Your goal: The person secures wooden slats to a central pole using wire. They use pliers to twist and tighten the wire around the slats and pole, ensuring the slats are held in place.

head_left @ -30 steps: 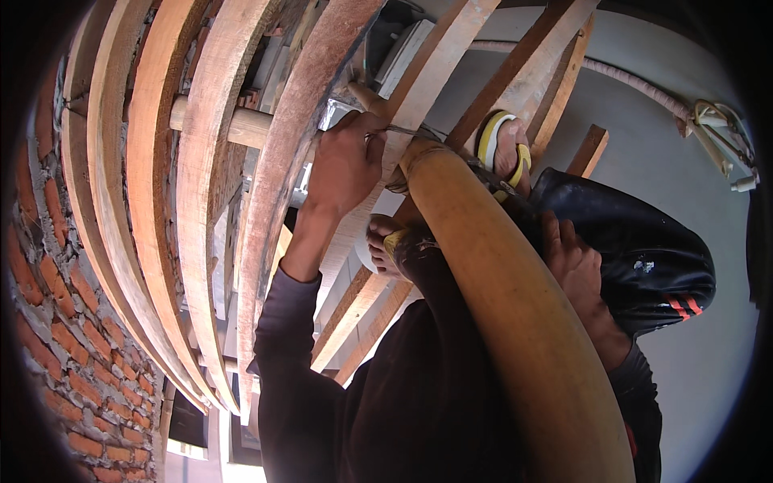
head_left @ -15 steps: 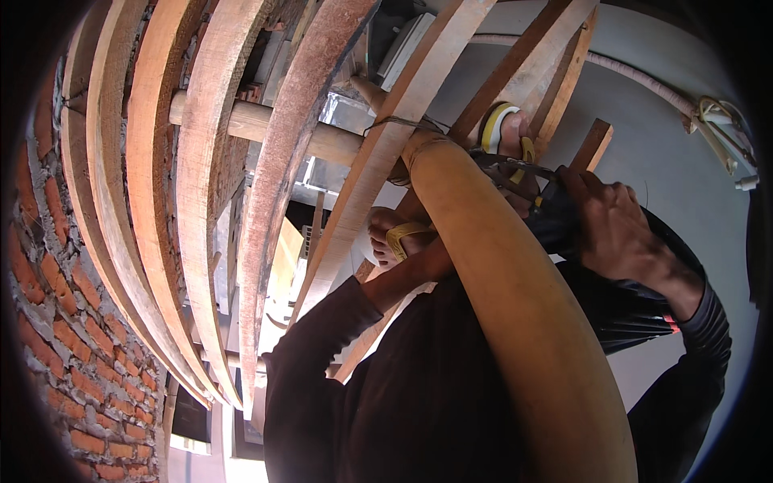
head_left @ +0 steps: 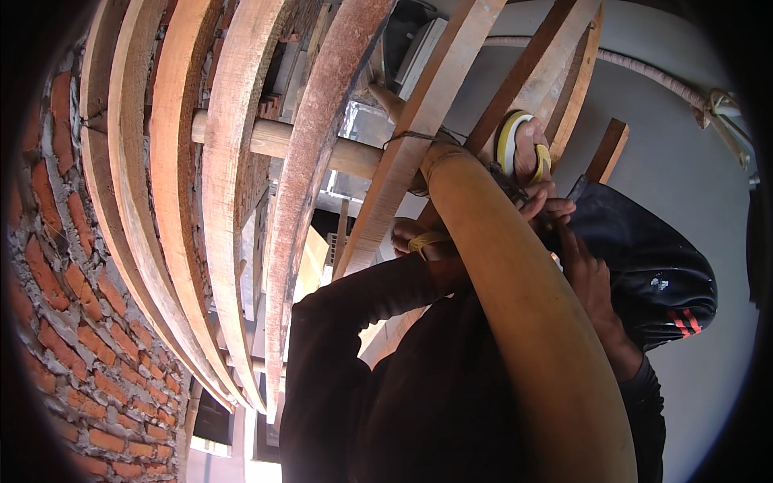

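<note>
"Reaching behind the bamboo pole point(head_left: 519, 298), is that the left arm in the head view?"

"Yes. Only the fingers of the left hand point(head_left: 541, 203) show past the pole, near a slim dark object point(head_left: 577, 188). The right hand point(head_left: 590, 283) comes up from the lower right, fingers pointing up toward the left ones."

"Gripping anything?"

"I cannot tell for either; the pole hides the left palm, and shadow blurs where the fingers meet."

"And the pole?"

"It slants from beside the wire binding point(head_left: 412, 135) on a timber beam point(head_left: 378, 221) down to the lower edge."

"Any room?"

"The pole's edge runs just beside the right hand; a sandalled foot point(head_left: 529, 149) sits just above the left fingers, a dark-clothed knee point(head_left: 652, 249) to the right."
</note>
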Tool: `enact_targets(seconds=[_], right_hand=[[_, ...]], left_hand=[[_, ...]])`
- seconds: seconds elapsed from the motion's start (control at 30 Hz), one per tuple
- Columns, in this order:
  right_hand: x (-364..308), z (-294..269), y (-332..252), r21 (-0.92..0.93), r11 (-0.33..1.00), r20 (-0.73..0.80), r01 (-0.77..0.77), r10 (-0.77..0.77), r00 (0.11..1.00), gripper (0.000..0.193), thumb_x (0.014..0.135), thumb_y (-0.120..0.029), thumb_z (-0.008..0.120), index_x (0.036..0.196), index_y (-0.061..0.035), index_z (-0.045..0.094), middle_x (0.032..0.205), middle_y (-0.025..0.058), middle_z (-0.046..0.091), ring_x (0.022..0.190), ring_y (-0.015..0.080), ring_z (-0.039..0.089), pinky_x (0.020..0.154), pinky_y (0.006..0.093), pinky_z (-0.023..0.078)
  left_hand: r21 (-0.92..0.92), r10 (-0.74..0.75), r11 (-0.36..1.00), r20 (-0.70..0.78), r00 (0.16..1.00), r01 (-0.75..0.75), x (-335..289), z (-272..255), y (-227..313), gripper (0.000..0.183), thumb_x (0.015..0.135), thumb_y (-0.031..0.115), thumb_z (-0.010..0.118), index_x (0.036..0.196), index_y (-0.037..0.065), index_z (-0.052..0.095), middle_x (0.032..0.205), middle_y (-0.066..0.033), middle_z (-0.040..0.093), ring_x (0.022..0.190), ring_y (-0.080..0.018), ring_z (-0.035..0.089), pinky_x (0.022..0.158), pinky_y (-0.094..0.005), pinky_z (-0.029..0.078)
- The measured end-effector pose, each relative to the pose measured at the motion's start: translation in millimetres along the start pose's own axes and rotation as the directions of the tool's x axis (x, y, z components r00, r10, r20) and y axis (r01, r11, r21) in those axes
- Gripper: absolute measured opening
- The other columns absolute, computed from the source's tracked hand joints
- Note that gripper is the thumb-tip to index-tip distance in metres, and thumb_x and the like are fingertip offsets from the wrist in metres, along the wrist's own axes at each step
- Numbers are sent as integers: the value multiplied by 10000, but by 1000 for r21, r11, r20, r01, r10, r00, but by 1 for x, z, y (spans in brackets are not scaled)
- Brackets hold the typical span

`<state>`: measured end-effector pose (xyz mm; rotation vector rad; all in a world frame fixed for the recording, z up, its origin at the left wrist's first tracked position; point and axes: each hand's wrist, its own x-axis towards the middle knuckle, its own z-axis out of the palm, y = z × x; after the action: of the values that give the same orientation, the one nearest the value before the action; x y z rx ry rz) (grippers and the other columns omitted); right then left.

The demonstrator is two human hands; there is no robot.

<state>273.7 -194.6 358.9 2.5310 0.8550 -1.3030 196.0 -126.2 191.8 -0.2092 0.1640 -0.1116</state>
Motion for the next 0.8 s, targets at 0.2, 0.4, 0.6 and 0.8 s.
enact_targets(seconds=[0.2,0.4,0.6,0.8], right_hand=[[-14,12,4,-50,997,-57,53,-56,997,663,772,-202,658,1292,81,360,1014,245,578,800,427,630,665,483,509],[-33,11,15,-70,990,-137,119,-128,982,501,826,-177,601,1235,58,433,1028,251,579,737,420,606,643,452,505],[-15,-37,39,-69,909,-27,411,-414,910,415,735,-56,635,1116,74,538,1055,283,554,916,405,584,820,455,447],[66,-100,57,410,901,604,-140,-153,782,368,689,-22,611,1046,49,558,819,133,575,689,213,543,576,315,432]], left_hand=[[-53,21,998,12,1000,-20,-1,-7,-4,401,973,236,530,1298,33,413,1141,-67,539,1126,-116,494,966,-269,420],[-131,61,990,91,994,-49,4,-15,-18,342,977,226,522,1256,40,456,1100,-45,547,1079,-98,503,959,-258,415],[123,-34,992,-37,999,39,5,-49,-49,343,961,221,556,1242,51,456,1074,-31,557,1054,-71,515,941,-231,428],[49,115,993,-352,929,-104,20,7,-36,345,998,320,469,1166,20,490,1047,-83,558,1037,-156,556,987,-314,402]])
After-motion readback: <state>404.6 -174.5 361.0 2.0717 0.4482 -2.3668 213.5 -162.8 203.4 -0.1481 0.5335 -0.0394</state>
